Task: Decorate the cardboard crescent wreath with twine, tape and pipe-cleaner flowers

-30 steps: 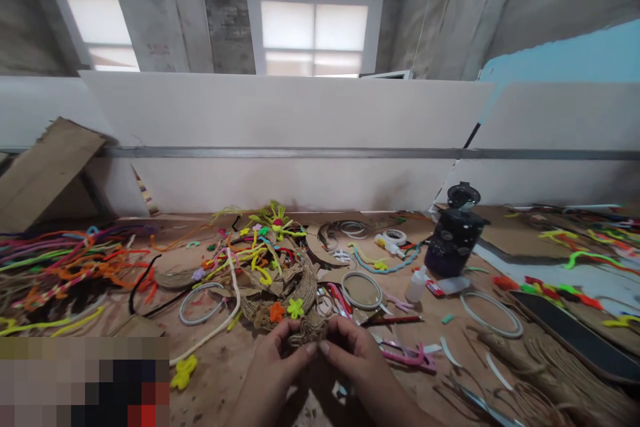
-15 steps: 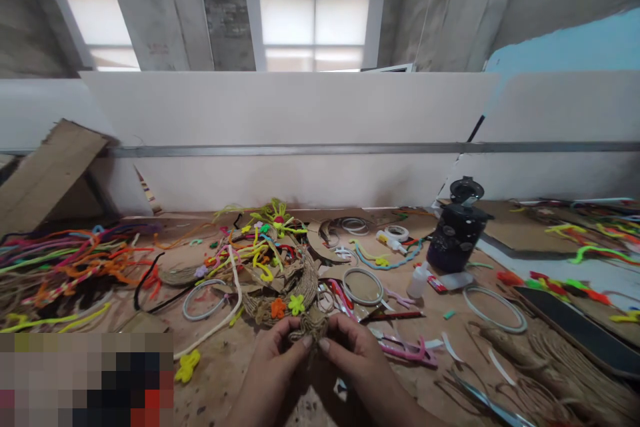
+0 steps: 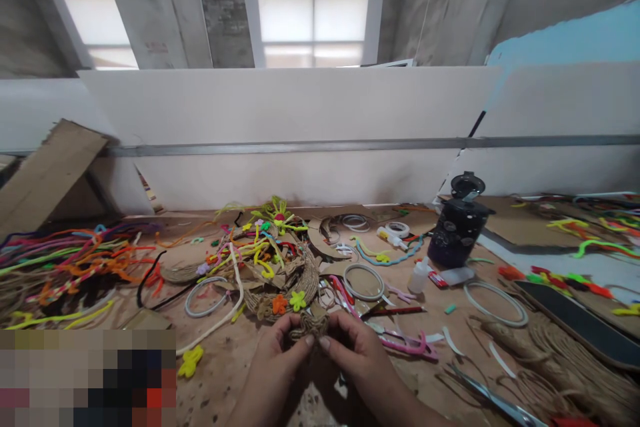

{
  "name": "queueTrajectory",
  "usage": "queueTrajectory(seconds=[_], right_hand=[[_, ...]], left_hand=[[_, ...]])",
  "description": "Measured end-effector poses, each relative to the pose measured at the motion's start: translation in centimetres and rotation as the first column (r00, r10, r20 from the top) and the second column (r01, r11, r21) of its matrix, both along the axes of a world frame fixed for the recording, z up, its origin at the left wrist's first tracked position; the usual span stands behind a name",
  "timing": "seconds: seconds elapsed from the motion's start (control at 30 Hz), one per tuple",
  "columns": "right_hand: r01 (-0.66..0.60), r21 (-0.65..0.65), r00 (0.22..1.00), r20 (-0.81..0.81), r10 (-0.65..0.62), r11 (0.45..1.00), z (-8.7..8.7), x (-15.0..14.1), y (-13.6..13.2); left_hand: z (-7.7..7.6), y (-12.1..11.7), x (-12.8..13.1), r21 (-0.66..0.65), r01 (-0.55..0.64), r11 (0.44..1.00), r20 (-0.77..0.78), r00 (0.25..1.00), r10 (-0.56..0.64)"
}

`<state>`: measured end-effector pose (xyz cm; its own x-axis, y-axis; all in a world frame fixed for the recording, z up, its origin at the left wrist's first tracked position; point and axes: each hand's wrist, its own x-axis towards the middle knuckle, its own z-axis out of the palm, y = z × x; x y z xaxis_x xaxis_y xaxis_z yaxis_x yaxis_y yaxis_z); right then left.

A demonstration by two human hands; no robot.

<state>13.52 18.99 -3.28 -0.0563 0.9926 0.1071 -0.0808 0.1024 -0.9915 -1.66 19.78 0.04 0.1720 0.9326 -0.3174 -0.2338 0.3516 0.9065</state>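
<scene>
Left hand (image 3: 276,355): thumb and fingers pinched on the twine bundle (image 3: 311,325).
Right hand (image 3: 356,352): pinches the bundle's other side.
Bundle: between both hands' fingertips, already looped; whether it is fastened, I cannot tell.
Yellow flower (image 3: 191,361): shaped, lying apart, unattached as far as shows.
Twine-wrapped ring (image 3: 307,275): just beyond the hands, wrapped along its visible side; orange flower (image 3: 279,304) and yellow-green flower (image 3: 298,300) at its near edge, attachment unclear.
</scene>
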Motion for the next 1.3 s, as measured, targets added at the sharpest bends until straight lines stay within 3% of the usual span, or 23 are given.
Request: queueTrajectory(seconds=[0.17, 0.4, 0.73, 0.93, 1.13, 1.3], right_hand=[[0.011, 0.005, 1.000, 0.011, -0.011, 1.000, 0.2, 0.0, 0.0], [0.008, 0.023, 0.999, 0.046, -0.009, 1.000, 0.1, 0.1, -0.1], [0.003, 0.045, 0.998, 0.057, -0.006, 0.999, 0.4, 0.0, -0.3], [-0.003, 0.037, 0.999, 0.042, 0.001, 0.999, 0.4, 0.1, -0.4], [0.029, 0.010, 0.998, 0.059, -0.030, 1.000, -0.5, 0.3, -0.1], [-0.002, 0.016, 0.999, 0.049, 0.001, 1.000, -0.3, 0.2, -0.1]], left_hand=[[0.8, -0.3, 0.0, -0.003, 0.000, 1.000, 0.001, 1.000, 0.000], [-0.5, 0.6, 0.1, 0.035, 0.036, 0.999, 0.064, 0.997, -0.038], [-0.9, 0.3, -0.4, 0.085, 0.031, 0.996, -0.110, 0.994, -0.021], [-2.1, 1.0, -0.1, 0.103, 0.063, 0.993, -0.086, 0.995, -0.054], [-1.7, 1.0, -0.1, 0.098, 0.068, 0.993, -0.027, 0.997, -0.066], [-1.4, 1.1, -0.3, 0.183, 0.084, 0.980, -0.096, 0.993, -0.067]])
